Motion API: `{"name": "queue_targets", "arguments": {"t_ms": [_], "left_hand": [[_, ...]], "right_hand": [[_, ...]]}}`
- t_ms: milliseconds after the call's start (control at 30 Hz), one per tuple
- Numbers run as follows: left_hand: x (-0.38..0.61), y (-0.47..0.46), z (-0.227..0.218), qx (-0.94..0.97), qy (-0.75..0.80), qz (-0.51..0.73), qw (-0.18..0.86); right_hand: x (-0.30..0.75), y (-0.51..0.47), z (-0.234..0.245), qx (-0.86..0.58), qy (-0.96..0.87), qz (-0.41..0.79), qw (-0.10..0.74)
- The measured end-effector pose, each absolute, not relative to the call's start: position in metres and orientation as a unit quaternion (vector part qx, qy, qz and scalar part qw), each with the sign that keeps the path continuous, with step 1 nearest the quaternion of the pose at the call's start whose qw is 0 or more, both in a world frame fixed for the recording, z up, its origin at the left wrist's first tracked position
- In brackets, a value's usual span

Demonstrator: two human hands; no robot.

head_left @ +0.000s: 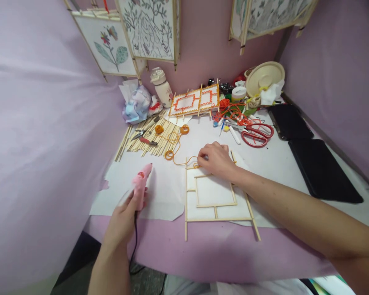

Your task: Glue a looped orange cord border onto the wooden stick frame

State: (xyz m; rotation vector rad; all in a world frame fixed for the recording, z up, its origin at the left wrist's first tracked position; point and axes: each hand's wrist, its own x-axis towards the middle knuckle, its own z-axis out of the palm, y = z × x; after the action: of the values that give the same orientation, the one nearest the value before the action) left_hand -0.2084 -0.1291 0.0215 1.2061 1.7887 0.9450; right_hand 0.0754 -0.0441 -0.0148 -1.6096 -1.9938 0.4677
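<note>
My left hand [131, 207] is wrapped round a pink glue gun [142, 184], its nozzle pointing up and away from me and its black cord hanging below. My right hand [214, 159] is at the far edge of a wooden stick frame [215, 220] backed with white. Its fingers pinch orange cord [181, 164] against the frame's upper left part. From there the cord runs left to small orange coils [169, 155] on the table. My right hand and forearm hide part of the frame's upper right side.
Thin wooden sticks [160, 145] lie left of centre with red-handled pliers [146, 139] on them. Red scissors [255, 135] and two black flat objects [324, 170] are at right. Behind stand a decorated panel [184, 103] and a bottle [162, 88]; picture lanterns [149, 28] hang above.
</note>
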Motion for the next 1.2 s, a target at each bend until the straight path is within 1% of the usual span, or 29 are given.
{"name": "queue_targets", "arguments": {"t_ms": [67,133,167,233,333,433,533,833,1200], "left_hand": [[-0.199,-0.134,0.029,0.405,0.632,0.421,0.51],[-0.188,-0.136,0.032,0.369,0.552,0.431,0.611],[-0.181,-0.137,0.031,0.359,0.523,0.428,0.643],[-0.169,-0.137,0.028,0.352,0.505,0.417,0.668],[-0.154,-0.138,0.018,0.394,0.543,0.395,0.628],[-0.146,-0.137,0.009,0.478,0.598,0.348,0.541],[-0.143,-0.135,0.004,0.525,0.645,0.304,0.466],[-0.134,-0.131,0.0,0.599,0.687,0.245,0.33],[-0.128,-0.13,0.002,0.604,0.691,0.249,0.31]], "right_hand": [[0.076,-0.043,-0.015,-0.597,-0.737,0.173,0.265],[0.076,-0.043,-0.015,-0.596,-0.738,0.173,0.265],[0.076,-0.044,-0.015,-0.596,-0.738,0.174,0.264],[0.076,-0.044,-0.014,-0.596,-0.738,0.176,0.262],[0.077,-0.044,-0.014,-0.596,-0.739,0.174,0.263],[0.077,-0.043,-0.015,-0.593,-0.741,0.171,0.265],[0.077,-0.043,-0.016,-0.592,-0.742,0.172,0.263],[0.078,-0.043,-0.017,-0.588,-0.743,0.169,0.271],[0.078,-0.043,-0.016,-0.592,-0.744,0.171,0.258]]}}
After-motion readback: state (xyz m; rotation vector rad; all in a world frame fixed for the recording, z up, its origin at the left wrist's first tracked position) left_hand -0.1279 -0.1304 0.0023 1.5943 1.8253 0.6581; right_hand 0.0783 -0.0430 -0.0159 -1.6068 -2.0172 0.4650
